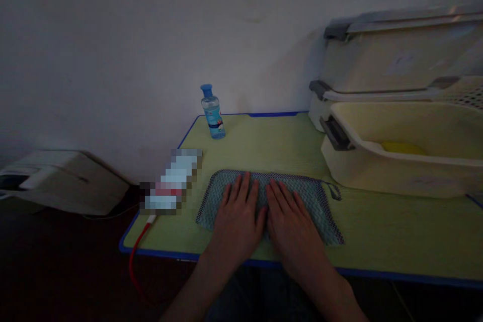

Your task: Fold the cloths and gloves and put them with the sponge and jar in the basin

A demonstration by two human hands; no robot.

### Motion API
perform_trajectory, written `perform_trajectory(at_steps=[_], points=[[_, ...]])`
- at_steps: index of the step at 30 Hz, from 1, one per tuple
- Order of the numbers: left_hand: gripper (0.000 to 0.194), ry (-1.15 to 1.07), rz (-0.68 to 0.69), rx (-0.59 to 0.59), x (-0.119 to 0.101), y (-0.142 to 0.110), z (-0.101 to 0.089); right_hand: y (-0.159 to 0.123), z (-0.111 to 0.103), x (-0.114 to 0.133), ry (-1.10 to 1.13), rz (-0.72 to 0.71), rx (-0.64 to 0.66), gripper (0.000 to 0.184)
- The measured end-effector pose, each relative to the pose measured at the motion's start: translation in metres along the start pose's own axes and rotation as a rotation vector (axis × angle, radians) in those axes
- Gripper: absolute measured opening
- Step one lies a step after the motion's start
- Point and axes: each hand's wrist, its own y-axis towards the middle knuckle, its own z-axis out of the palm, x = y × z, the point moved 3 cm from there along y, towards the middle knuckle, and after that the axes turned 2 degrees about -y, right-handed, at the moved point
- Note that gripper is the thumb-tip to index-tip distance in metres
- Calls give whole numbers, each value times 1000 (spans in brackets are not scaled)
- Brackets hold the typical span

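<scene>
A grey-blue textured cloth [317,201] with a dark checked border lies spread on the table, a small hanging loop at its upper right corner. My left hand [238,216] rests flat on its left half, fingers stretched out and pointing away from me. Beside it, my right hand [289,219] lies flat on the middle and right part, fingers also extended. The two hands nearly meet at the thumbs. Both palms cover the cloth's centre and part of its near edge.
The yellow-green table [264,146] has a blue rim. A blue-capped bottle [214,115] stands at the back left. A blurred-out phone-like device [173,181] with a red cable [138,251] lies left. Cream bins [396,176] sit right, one holding something yellow. A white box [71,181] is beyond the table.
</scene>
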Motion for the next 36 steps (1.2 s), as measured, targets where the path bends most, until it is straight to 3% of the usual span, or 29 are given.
perform_trajectory(at_steps=[10, 24, 32, 36], points=[[67, 88, -31, 34, 28, -8, -2, -12, 1, -23, -5, 19, 0, 59], [65, 119, 1, 3, 45, -20, -5, -27, 0, -55, -75, -70, -61, 66], [64, 93, 15, 0, 52, -24, -5, -30, 1, -69, 48, -43, 20, 67], [60, 48, 4, 54, 44, -22, -13, -27, -8, -72, 191, -20, 73, 61]])
